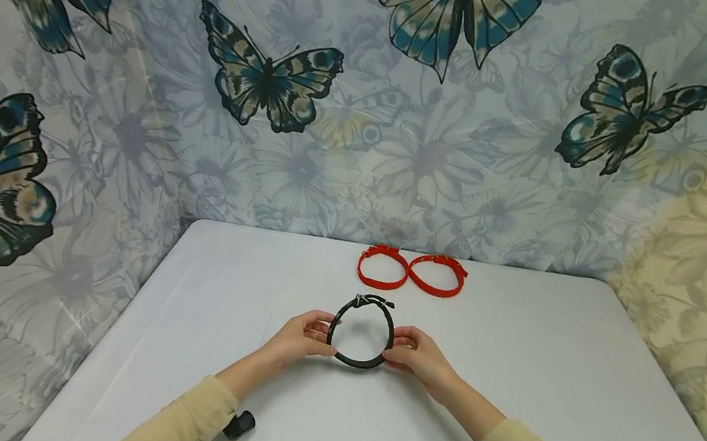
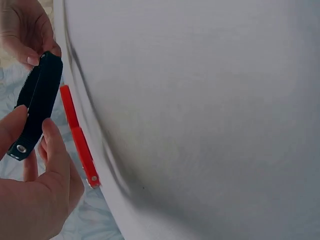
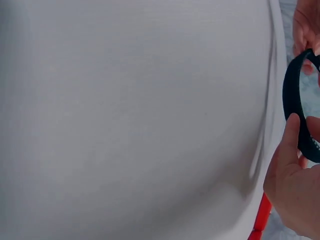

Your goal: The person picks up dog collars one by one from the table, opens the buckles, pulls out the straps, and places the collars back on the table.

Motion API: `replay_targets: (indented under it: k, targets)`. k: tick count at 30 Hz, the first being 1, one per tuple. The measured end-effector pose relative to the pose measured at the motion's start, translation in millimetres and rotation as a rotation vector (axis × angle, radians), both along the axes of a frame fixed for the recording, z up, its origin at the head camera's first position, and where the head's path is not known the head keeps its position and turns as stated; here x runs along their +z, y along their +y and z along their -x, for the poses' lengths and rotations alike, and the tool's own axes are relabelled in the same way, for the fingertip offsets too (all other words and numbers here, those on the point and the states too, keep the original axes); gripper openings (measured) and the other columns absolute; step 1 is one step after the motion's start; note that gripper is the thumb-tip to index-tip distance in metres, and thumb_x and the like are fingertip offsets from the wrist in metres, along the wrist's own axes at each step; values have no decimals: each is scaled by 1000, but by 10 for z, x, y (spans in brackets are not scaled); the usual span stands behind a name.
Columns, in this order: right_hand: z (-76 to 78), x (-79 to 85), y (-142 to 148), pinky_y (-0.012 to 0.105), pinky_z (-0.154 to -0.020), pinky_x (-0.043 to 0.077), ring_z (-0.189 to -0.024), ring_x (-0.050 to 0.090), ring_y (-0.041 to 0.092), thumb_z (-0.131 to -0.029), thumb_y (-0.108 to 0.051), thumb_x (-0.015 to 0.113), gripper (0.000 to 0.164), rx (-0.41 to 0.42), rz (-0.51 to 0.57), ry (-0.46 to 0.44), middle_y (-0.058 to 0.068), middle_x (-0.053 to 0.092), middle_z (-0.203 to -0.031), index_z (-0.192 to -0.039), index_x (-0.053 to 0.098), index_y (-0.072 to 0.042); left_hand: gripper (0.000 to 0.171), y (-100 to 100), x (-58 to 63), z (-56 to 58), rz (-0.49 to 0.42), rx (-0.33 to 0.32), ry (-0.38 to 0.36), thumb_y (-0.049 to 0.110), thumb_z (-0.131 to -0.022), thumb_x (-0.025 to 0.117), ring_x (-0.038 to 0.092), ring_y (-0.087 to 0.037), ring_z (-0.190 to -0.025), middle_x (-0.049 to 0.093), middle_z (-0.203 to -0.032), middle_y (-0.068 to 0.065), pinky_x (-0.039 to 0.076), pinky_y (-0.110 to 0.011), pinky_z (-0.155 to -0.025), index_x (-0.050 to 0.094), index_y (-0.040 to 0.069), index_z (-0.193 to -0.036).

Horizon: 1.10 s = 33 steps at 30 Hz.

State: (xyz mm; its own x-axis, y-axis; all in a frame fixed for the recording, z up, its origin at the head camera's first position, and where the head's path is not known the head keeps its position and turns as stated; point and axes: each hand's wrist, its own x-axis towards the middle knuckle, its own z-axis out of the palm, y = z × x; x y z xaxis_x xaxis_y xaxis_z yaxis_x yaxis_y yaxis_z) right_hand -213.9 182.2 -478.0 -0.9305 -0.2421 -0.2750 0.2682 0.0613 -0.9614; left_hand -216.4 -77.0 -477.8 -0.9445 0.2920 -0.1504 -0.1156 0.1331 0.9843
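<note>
Black round fabric-look buckled collar (image 1: 359,364): near side of two red round strap collars (image 1: 409,269). L hand (image 1: 302,335) & R hand (image 1: 422,356) each pinch it, opp. sides. Risk (judgement): uneven grip or pull poss. twists it or lets one side slip; fwd. drift poss. knocks red pair.

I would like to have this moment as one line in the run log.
left hand: grips black buckled loop | right hand: grips its opposite side | two red loops: side by side on white table
</note>
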Motion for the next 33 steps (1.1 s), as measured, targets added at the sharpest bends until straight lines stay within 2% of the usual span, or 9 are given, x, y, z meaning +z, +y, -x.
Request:
replay_targets:
  k: [6, 10, 16, 20, 27, 33]
  targets:
    - [-104, -16, 52, 28, -75, 56, -81, 56, 14, -80, 5, 72, 49, 44, -77, 38, 9, 53, -96, -120, 44, 10, 48, -2, -41, -83, 141, -90, 206, -2, -73, 80, 61, -16, -88, 63, -99, -8, 49, -28, -78, 65, 3, -118]
    - [-153, -24, 89, 26, -74, 55, -81, 56, 15, -79, 3, 74, 47, 79, -124, 63, 8, 55, -89, -115, 45, 9, 43, 0, -61, -127, 247, -119, 290, 1, -76, 79, 63, -15, -89, 66, -100, -9, 48, -30, -80, 67, 9, -116]
    - [-225, -36, 123, 24, -69, 48, -79, 53, 16, -77, -1, 77, 42, 111, -193, 126, 6, 55, -84, -108, 49, 5, 36, 3, -42, -186, 291, -165, 325, 2, -76, 78, 63, -15, -88, 68, -94, -10, 48, -29, -76, 70, 11, -110]
    - [-257, -41, 131, 24, -68, 47, -78, 54, 16, -77, -2, 77, 41, 127, -198, 160, 5, 57, -82, -108, 51, 6, 30, 0, -33, -206, 313, -188, 351, 1, -76, 78, 63, -15, -87, 68, -91, -8, 48, -27, -76, 71, 10, -104]
    - [-308, -64, 149, 23, -68, 48, -78, 56, 15, -79, -4, 77, 41, 152, -190, 171, 4, 59, -82, -108, 51, 5, 24, 7, -34, -244, 300, -227, 375, -6, -76, 76, 63, -18, -89, 66, -96, -5, 53, -26, -78, 69, 5, -95]
    - [-337, -94, 153, 24, -68, 47, -80, 56, 17, -81, -6, 77, 36, 170, -209, 196, 5, 61, -84, -106, 54, 3, 22, 11, -43, -251, 295, -246, 404, -8, -76, 76, 63, -14, -88, 67, -96, -5, 53, -23, -76, 70, 5, -93]
